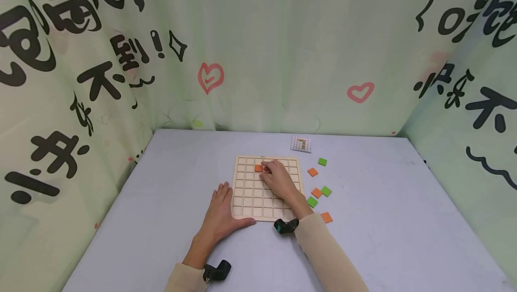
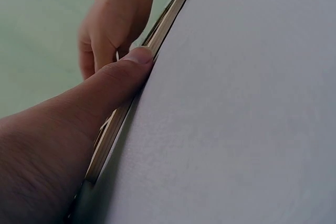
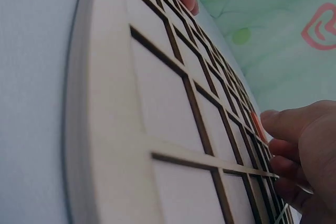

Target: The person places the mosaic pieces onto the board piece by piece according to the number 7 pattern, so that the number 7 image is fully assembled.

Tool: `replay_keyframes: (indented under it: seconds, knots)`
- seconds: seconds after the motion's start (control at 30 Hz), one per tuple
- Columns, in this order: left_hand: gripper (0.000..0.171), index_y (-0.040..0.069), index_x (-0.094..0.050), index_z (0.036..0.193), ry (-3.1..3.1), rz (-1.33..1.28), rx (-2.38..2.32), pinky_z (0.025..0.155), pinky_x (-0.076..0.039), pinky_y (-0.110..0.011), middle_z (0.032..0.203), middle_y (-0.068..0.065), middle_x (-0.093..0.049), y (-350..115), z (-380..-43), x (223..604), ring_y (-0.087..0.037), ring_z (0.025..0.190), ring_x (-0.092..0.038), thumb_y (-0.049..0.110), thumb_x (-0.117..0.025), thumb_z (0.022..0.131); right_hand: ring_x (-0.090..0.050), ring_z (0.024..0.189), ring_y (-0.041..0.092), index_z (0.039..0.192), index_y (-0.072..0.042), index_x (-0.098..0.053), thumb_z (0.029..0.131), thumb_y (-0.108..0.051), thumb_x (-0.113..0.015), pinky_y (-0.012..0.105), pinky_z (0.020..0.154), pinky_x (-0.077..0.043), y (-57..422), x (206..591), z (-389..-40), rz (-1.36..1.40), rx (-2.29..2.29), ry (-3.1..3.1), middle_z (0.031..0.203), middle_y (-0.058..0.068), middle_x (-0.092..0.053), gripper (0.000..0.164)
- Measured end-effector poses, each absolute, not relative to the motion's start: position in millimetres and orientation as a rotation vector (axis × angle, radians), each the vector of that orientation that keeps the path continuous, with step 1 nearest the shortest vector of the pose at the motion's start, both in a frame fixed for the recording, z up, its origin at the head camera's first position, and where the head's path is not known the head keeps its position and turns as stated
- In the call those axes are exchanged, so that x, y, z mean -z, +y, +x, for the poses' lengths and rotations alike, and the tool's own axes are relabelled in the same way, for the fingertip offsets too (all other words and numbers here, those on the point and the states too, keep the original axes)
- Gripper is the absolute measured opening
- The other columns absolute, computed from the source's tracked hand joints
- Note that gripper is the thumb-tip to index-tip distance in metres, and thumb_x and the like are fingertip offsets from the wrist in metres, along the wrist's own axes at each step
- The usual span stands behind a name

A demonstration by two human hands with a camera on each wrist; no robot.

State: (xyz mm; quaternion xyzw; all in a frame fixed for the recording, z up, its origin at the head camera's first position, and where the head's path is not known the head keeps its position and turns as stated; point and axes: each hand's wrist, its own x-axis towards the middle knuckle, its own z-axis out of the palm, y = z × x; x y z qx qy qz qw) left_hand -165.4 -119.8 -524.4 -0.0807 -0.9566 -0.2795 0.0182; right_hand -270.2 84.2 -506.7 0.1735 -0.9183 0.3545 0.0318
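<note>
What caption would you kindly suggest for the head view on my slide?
Left hand at the corner of a gridded board, right hand beside its orange tile.

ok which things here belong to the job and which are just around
In the job:
- grid board
- orange tile on it
- loose orange tiles
- loose green tiles
- gridded card, probably

Just around:
- table
- printed curtain
- black wrist devices

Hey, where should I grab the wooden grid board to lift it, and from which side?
Probably grip the wooden grid board by its left and right rims, coming in low from both sides. It lies flat, and its edges rise above the table. The left hand spans its near-left corner; mind the green tile close by the right rim.
</note>
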Motion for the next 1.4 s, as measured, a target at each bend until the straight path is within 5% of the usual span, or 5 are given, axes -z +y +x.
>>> replay_keyframes:
  seconds: [0.53, 1.4]
  knots:
    - [0.121, -0.007, -0.036, 0.151, -2.975, -0.243, 0.871, 0.127, -0.021, -0.053, 0.160, -0.026, -0.031, -119, -164, 526, -0.040, 0.153, -0.023, 0.071, -0.078, 0.068, -0.060, 0.117, 0.026, 0.139, -0.008, -0.058, 0.097, -0.022, -0.066, 0.044, 0.103, -0.052, 93, 494, -250, 0.470, -1.096, -2.880, 0.126, 0.011, -0.061, 0.045]
    - [0.122, -0.005, -0.035, 0.152, -2.983, -0.231, 0.884, 0.128, -0.018, -0.051, 0.162, -0.024, -0.029, -119, -165, 526, -0.037, 0.155, -0.020, 0.073, -0.077, 0.068, -0.058, 0.113, 0.029, 0.128, -0.005, -0.064, 0.095, -0.019, -0.069, 0.046, 0.094, -0.053, 116, 471, -228, 0.463, -1.074, -2.800, 0.125, 0.013, -0.062, 0.037]
